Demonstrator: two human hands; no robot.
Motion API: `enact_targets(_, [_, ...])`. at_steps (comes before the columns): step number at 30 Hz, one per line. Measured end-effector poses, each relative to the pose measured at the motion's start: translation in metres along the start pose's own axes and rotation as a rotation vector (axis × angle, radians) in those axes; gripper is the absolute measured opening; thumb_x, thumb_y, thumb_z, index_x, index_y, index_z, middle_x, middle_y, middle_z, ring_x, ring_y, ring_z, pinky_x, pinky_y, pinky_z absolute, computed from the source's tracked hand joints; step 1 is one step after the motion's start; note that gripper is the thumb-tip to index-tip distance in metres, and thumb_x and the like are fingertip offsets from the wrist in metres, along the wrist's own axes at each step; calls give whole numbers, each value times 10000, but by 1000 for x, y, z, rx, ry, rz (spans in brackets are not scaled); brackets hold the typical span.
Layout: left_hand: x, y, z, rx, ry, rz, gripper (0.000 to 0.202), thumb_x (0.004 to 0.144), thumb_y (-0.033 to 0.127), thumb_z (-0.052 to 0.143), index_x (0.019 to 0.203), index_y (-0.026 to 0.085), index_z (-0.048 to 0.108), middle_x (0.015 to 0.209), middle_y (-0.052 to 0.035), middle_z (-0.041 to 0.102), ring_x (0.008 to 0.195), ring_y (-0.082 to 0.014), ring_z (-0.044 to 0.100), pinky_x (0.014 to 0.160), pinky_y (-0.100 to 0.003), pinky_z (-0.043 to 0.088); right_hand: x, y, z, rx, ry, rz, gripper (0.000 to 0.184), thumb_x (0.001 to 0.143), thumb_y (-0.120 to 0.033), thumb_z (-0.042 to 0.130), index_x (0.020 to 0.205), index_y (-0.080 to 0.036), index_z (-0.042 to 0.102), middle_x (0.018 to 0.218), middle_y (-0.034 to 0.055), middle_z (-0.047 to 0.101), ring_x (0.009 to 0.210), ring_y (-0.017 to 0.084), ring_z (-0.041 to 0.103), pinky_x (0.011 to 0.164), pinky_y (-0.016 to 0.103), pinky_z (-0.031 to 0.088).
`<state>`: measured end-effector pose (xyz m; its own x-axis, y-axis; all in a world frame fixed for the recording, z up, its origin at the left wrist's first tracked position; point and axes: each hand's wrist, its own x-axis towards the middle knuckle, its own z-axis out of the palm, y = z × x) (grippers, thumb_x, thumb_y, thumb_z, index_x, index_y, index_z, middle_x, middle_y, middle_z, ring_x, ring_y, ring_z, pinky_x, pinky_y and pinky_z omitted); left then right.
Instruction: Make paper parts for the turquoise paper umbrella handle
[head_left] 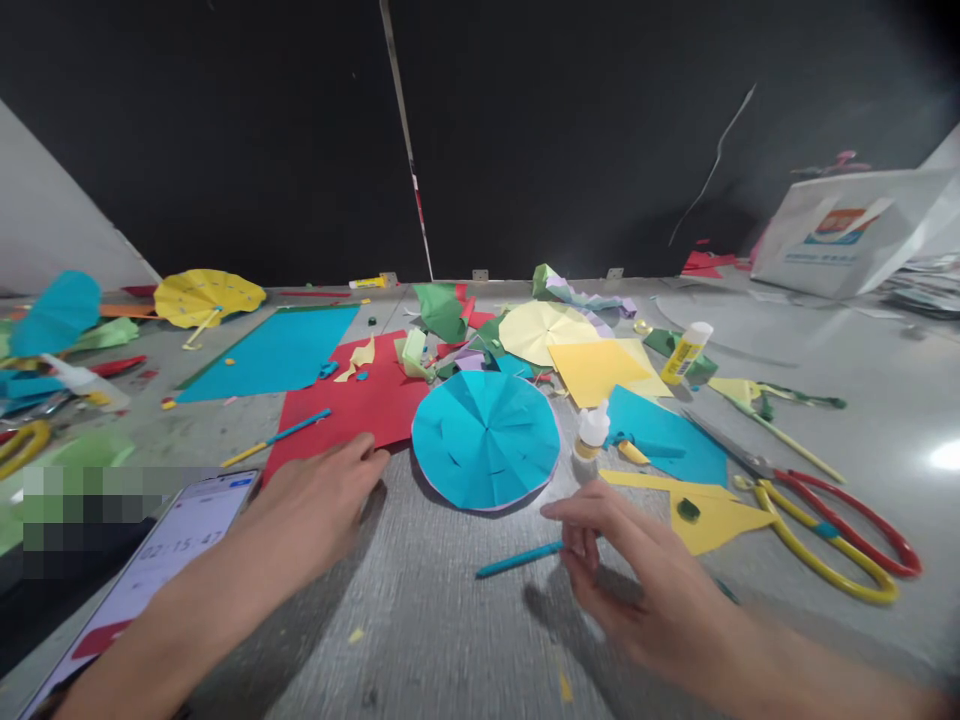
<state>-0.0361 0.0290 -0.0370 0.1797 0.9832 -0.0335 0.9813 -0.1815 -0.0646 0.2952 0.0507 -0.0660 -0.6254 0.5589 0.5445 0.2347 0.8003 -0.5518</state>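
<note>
On the grey table in front of me lies a round blue pleated paper disc [486,440] with a lilac edge. My left hand [341,485] rests left of it by the red paper sheet [337,410], fingers loosely bent and no object visible in them. At the lower right, my right hand [626,565] has its index finger stretched out and the other fingers partly curled. A thin blue stick [517,560] runs to these fingers, its right end hidden behind them; the hand looks loosely open around it. A small white-capped glue bottle [592,432] stands just beyond this hand.
Scissors [825,520] with red and yellow handles lie at right, near a glue stick [687,352]. Cream pleated paper [551,330] and scraps are behind the disc. A phone [169,560] lies under my left forearm. A yellow paper umbrella [208,297] and white bag [847,230] stand farther back.
</note>
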Motion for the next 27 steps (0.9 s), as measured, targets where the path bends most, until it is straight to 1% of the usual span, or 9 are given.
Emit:
enact_targets(3, [-1, 2, -4, 158, -53, -25, 392, 823, -18, 467, 1078, 181, 688, 1135, -157, 688, 911, -333, 731, 557, -347, 412, -2, -1, 0, -37, -26, 7, 485, 964, -4, 431, 1367, -265, 497, 952, 24, 584, 734, 157, 582, 667, 255, 566])
enact_targets(6, [-3, 10, -13, 194, -41, -45, 465, 795, -47, 469, 1146, 166, 689, 1169, -163, 671, 808, -309, 725, 512, -332, 371, -5, -2, 1, -49, -49, 10, 475, 969, -1, 420, 1367, -248, 494, 982, 41, 596, 781, 165, 607, 702, 272, 580])
enact_targets(9, [-5, 27, -18, 107, 170, 22, 346, 913, 21, 423, 1079, 159, 693, 1106, -145, 676, 792, -277, 703, 538, -333, 413, -8, -4, 2, -33, -60, 1, 436, 989, -11, 417, 1358, -231, 495, 1033, 62, 618, 810, 159, 640, 683, 254, 586])
enact_targets(11, [-8, 44, -17, -100, 377, 189, 252, 994, 116, 450, 1051, 170, 689, 1106, -136, 692, 888, -270, 704, 659, -347, 503, -8, -6, 2, -4, -80, -10, 373, 1030, -59, 453, 1359, -229, 498, 1057, 64, 632, 847, 157, 669, 714, 250, 608])
enact_targets(13, [-14, 63, -12, -395, 470, 375, 184, 1014, 141, 501, 1046, 179, 678, 1003, -88, 711, 872, -220, 700, 726, -313, 527, -8, -10, 1, 13, -85, -46, 272, 1077, -146, 498, 1337, -226, 512, 1065, 60, 651, 906, 156, 698, 789, 246, 632])
enact_targets(16, [-23, 88, -5, -696, 384, 493, 146, 1010, 148, 556, 1080, 163, 682, 954, -66, 728, 846, -187, 704, 727, -269, 525, -7, -16, -4, -14, -98, -154, 184, 1119, -240, 500, 1300, -216, 516, 1065, 58, 676, 975, 146, 729, 873, 212, 639])
enact_targets(18, [-27, 99, -2, -825, 254, 514, 153, 1007, 160, 560, 1054, 162, 705, 891, -50, 715, 754, -163, 674, 669, -250, 505, -8, -20, -8, -56, -108, -210, 175, 1127, -239, 488, 1298, -208, 511, 1065, 62, 682, 995, 137, 742, 880, 180, 636])
enact_targets(22, [-29, 105, 1, -1021, 8, 478, 151, 987, 199, 580, 975, 180, 730, 794, -23, 685, 648, -135, 593, 587, -227, 452, -12, -22, -15, -69, -147, -258, 180, 1132, -212, 476, 1307, -187, 507, 1067, 74, 690, 1038, 128, 760, 907, 144, 622])
enact_targets(27, [-28, 106, 5, -1183, -69, 480, 159, 982, 215, 604, 945, 182, 754, 808, -30, 716, 712, -142, 624, 649, -221, 470, -18, -22, -22, -61, -234, -303, 247, 1103, -193, 559, 1342, -159, 511, 1210, 118, 707, 1169, 152, 742, 1024, 193, 591])
